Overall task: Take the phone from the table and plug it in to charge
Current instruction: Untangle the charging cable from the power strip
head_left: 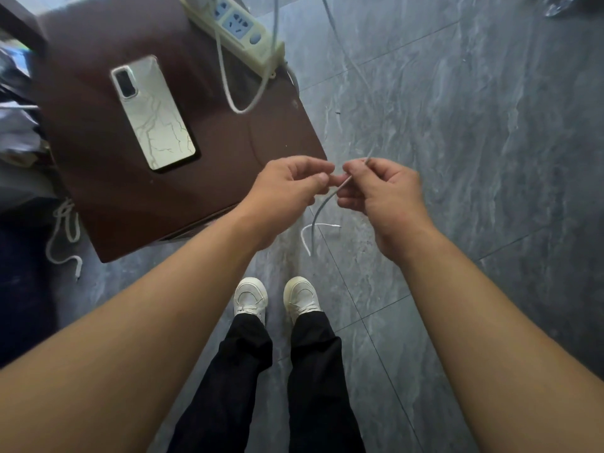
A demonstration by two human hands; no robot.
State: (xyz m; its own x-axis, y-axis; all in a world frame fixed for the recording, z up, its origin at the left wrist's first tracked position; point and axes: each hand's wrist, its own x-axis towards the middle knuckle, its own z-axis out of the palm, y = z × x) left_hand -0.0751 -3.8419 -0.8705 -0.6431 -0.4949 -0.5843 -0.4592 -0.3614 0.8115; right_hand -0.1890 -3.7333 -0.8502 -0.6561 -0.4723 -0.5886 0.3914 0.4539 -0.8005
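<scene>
A person is standing on a grey tiled floor [457, 93], looking down at their 2 bare forearms, which are reaching forward over black trousers and 2 white shoes [250, 297]. Both hands are meeting just past the near right corner of a dark brown table [137, 204]. The left hand [287, 184] is curling loosely, thumb and forefinger pinching toward the end of a thin grey charging cable [322, 207]. The right hand [379, 188] is gripping the same cable between thumb and fingers, with the cable passing up out of the fist and a short length drooping below toward the floor. Whether the left fingertips are actually touching the cable tip is too small to tell.

The phone [153, 112] is lying face down on the table, well apart from both hands, its pale cracked-pattern back and camera block facing up. At the far edge of the table a cream power strip [235, 24] with blue sockets is resting, and a white cord [228, 76] is looping from it across the tabletop.

Judging from this, the task is at an early stage: the cable end is being readied, but the phone is not yet picked up and nothing is plugged into it
</scene>
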